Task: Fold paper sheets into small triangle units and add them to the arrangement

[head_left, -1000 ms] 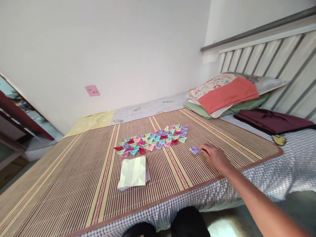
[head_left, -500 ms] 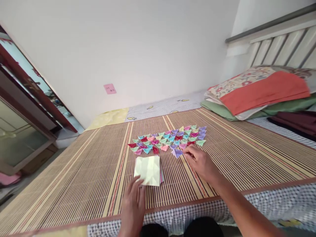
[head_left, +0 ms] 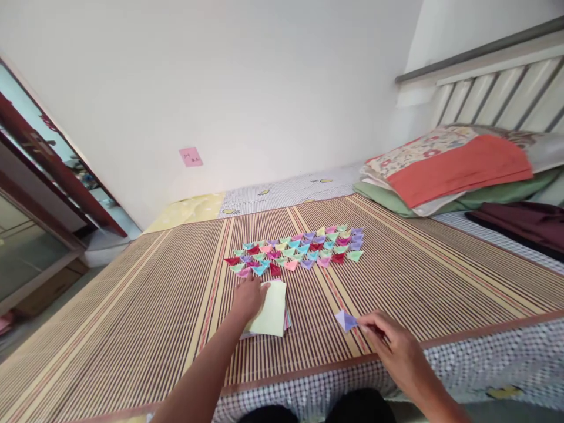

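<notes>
Between the pinching fingers (head_left: pixel 374 321) of the right hand (head_left: pixel 400 351), a small purple folded paper (head_left: pixel 346 321) is held by one tip. Well to their left, the left hand (head_left: pixel 249 298) lies over the far-left corner of a paper stack (head_left: pixel 272 314); whether it grips anything cannot be told. Just beyond its fingertips, rows of colourful folded papers (head_left: pixel 289 252) cover part of a striped mat (head_left: pixel 150 305).

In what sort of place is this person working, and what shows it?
Most likely a bedroom: pillows lie piled by a slatted headboard, and a striped mat is spread over a checked sheet.
</notes>
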{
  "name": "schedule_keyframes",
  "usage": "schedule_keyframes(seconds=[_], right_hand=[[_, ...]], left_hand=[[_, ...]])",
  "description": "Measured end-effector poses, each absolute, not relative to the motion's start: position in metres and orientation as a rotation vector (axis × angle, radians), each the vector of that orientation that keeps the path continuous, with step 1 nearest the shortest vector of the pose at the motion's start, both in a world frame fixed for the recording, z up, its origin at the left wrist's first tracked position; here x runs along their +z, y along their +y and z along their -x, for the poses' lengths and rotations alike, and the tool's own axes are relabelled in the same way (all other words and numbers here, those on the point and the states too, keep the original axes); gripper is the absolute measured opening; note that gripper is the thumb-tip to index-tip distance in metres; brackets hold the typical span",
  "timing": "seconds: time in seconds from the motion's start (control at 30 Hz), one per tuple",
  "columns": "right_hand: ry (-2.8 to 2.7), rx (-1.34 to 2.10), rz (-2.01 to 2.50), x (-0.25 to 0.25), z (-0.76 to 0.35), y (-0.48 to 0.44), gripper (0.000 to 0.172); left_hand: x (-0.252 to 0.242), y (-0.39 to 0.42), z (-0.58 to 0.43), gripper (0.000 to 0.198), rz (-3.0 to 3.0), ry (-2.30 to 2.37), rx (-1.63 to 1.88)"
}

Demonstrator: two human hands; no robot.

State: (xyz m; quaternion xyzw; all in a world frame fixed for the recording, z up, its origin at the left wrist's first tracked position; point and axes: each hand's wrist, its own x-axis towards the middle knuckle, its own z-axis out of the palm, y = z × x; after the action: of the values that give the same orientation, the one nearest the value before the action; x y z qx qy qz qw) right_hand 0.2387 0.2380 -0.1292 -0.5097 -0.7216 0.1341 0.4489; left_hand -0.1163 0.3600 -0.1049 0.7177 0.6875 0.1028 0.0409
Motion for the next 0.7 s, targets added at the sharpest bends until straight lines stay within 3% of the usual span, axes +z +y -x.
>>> schedule_keyframes(seconds=[0.47,0.7], right_hand=[[-1.809,0.322,1.235,-0.132,-0.227,0.241,0.019],[-1.825,0.31,1.199,-0.122,-0.218,0.245,0.018]], left_hand=[[-0.11,0.315,0.108,0.029,-2.214,2.0,0.494],[-0.086,0.261,0.099,0.029,-2.105,1.929,0.959]])
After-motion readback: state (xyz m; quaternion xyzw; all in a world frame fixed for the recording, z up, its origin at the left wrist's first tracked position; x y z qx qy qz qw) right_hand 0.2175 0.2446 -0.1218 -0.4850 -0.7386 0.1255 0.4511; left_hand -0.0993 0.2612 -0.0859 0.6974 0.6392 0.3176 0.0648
